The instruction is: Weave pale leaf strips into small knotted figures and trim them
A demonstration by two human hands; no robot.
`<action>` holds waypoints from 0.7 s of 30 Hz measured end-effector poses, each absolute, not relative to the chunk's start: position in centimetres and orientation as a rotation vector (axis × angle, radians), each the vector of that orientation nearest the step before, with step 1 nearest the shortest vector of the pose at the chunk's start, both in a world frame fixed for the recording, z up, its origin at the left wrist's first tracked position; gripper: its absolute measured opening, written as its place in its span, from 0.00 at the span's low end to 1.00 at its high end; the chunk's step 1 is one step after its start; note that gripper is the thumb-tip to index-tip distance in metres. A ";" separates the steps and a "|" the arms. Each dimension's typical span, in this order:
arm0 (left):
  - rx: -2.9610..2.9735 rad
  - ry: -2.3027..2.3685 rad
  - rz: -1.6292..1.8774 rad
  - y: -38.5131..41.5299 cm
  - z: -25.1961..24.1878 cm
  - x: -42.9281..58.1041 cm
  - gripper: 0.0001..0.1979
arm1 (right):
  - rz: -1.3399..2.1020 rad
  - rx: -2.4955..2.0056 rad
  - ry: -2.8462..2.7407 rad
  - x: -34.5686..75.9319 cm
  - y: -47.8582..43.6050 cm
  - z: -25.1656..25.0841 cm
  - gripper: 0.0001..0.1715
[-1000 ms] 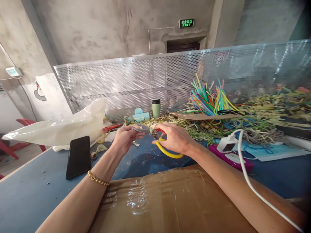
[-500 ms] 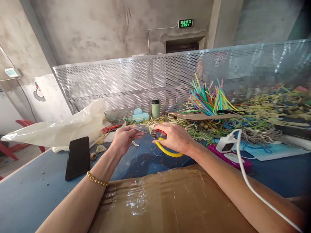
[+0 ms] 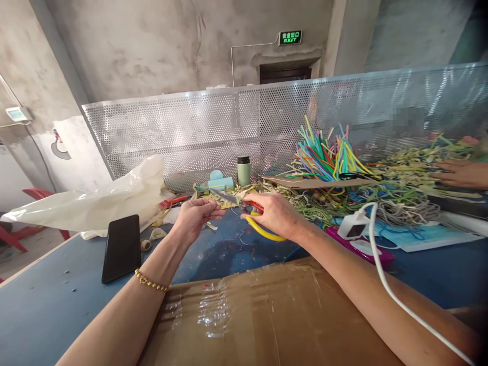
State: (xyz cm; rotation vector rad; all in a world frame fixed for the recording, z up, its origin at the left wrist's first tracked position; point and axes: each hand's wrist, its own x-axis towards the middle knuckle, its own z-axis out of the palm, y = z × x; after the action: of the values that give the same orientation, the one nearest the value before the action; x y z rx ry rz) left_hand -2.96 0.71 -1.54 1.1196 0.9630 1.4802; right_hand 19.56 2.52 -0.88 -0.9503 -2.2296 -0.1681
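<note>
My right hand point(image 3: 275, 214) is closed around yellow-handled scissors point(image 3: 259, 227), whose blades point(image 3: 224, 196) point left toward my left hand. My left hand point(image 3: 195, 217) has its fingers curled and pinched near the blade tips on something too small to name. Both hands are above the blue table point(image 3: 57, 300), just beyond a taped cardboard box point(image 3: 259, 315) that lies under my forearms. A gold bracelet point(image 3: 151, 282) is on my left wrist.
A black phone point(image 3: 122, 247) lies left, beside a white plastic bag point(image 3: 102, 203). Coloured strips point(image 3: 328, 155) and pale scrap strips point(image 3: 400, 178) are piled right. A white charger point(image 3: 356, 226) with cable sits on a magenta case. A green bottle point(image 3: 244, 170) stands by the perforated metal screen point(image 3: 213, 132). Another person's hand point(image 3: 459, 173) is far right.
The scissors' blades have tilted and drawn nearer my left fingertips. Another person's hand has come into view at the far right over the scrap pile.
</note>
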 end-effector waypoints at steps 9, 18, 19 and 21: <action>1.135 0.968 1.469 0.6 -1.7 -2.8 0.03 | -0.054 -1.784 -1.665 24.8 8.3 0.0 0.41; 1.158 0.965 1.442 0.5 -1.8 -2.7 0.03 | -0.012 -1.649 -2.442 23.7 7.4 -1.1 0.22; 1.166 0.963 1.437 0.5 -1.8 -2.6 0.03 | -0.066 -1.655 -2.503 23.9 7.2 -1.1 0.23; 1.175 0.961 1.422 0.5 -1.8 -2.6 0.03 | -0.149 -1.665 -2.617 24.2 7.0 -0.9 0.25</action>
State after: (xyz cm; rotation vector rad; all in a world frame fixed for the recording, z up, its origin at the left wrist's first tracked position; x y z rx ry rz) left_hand -2.56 0.45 -1.82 1.1745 0.9606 1.4220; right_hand 24.17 6.95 -0.87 -1.6654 -2.6170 -0.1490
